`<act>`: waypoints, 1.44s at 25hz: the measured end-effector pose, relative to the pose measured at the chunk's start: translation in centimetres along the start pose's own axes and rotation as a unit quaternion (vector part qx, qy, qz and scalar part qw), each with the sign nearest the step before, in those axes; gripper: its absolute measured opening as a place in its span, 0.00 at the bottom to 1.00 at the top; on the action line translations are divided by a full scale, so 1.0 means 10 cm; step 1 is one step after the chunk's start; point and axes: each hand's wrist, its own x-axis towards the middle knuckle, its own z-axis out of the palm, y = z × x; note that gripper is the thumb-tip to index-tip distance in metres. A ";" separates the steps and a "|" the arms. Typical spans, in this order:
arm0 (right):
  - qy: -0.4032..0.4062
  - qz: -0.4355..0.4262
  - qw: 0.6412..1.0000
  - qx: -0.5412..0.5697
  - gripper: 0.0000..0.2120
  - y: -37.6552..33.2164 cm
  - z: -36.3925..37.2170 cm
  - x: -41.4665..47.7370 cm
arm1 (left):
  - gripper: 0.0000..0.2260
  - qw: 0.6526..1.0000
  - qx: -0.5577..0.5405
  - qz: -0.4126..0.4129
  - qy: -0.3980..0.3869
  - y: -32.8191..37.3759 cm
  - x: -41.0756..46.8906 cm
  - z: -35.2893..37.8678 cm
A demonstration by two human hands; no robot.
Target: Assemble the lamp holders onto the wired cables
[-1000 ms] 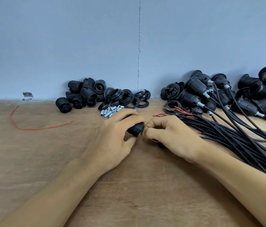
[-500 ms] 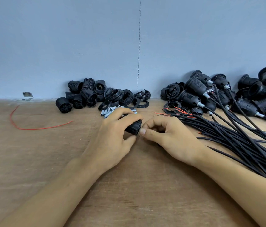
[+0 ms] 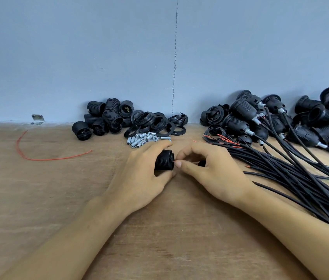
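- Where a pale blue-grey wall (image 3: 78,47) meets a brown wooden tabletop (image 3: 38,199), a thin vertical crack (image 3: 174,57) runs down the paint to the joint. Every place below is given from that crack.
- Straight below the crack, out on the bare wood, 2 bare hands meet, with both forearms reaching in from the near edge.
- The left hand (image 3: 141,174), just left of the crack line, curls its fingers and thumb around a black ribbed lamp holder (image 3: 164,160). The holder lies on its side with its end facing right.
- The right hand (image 3: 210,174), just right of the crack line, has its fingers bent over a small black part (image 3: 201,163). Its thumb tip is at the holder's end, where a speck of red shows. I cannot tell whether this hand grips anything.
- At the foot of the wall left of the crack is a pile of loose black holder bodies (image 3: 103,120). Black rings (image 3: 155,124) lie nearer the crack, with small silver metal tubes (image 3: 141,138) in front of them.
- Far left of the crack, a loose red wire (image 3: 44,158) curves across the wood, and a small metal plate (image 3: 37,118) sits at the wall joint.
- Right of the crack, holders already fitted to cables (image 3: 260,120) heap against the wall. A thick bundle of black cables (image 3: 291,174) with red wire ends fans toward the near right edge.
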 end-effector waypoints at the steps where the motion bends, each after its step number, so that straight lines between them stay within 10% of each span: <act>1: 0.006 -0.001 1.000 0.000 0.05 0.00 0.00 0.00 | 0.25 1.000 -0.001 -0.003 -0.003 0.00 0.00 0.00; 19: 0.005 -0.092 0.974 -0.208 0.02 0.05 0.03 -0.02 | 0.18 0.999 0.013 0.041 0.008 0.03 0.04 0.01; 36: -0.001 -0.066 0.993 -0.096 0.05 0.13 0.02 0.02 | 0.11 0.999 -0.048 0.018 -0.011 0.09 0.03 -0.03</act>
